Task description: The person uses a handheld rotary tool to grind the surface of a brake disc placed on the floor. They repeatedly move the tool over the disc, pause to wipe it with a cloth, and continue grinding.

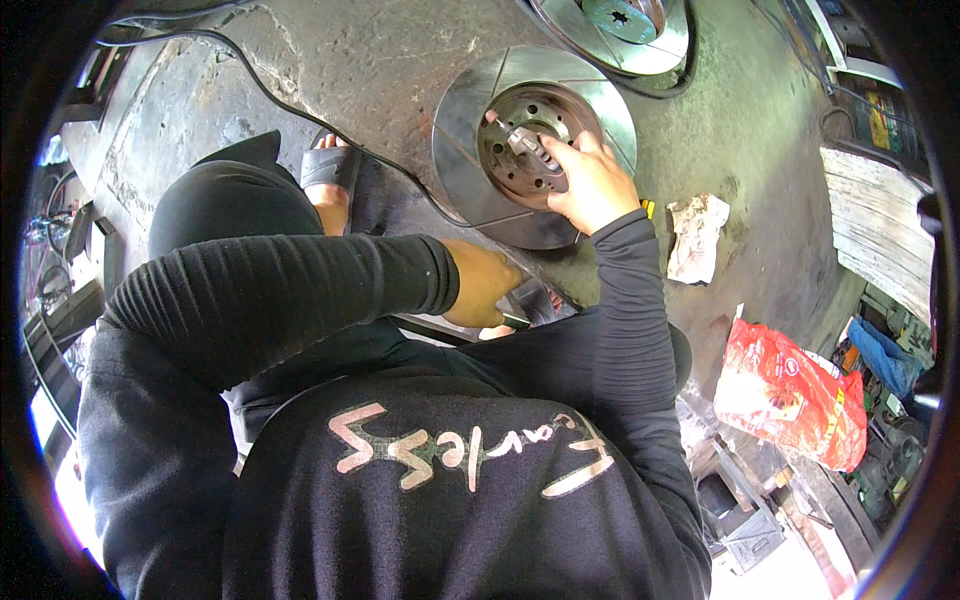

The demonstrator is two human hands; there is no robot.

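A large shiny brake disc (462,128) lies flat on the floor in front of me, its rusty hub ringed with holes. My right hand (597,185) is closed round a small grey die grinder (532,148) over the hub. The grinder's pinkish tip (492,117) points to the far left, near the hub's inner rim; whether it touches, I cannot tell. My left hand (480,283) rests low near my lap, fingers curled, beside a dark flat object (515,321). What that hand holds is mostly hidden.
A second brake disc (655,57) lies beyond the first. A black cable (290,107) crosses the floor to the near disc. A sandalled foot (328,172) stands at left. A stained crumpled cloth or paper (697,238) and a red plastic bag (785,392) lie at right.
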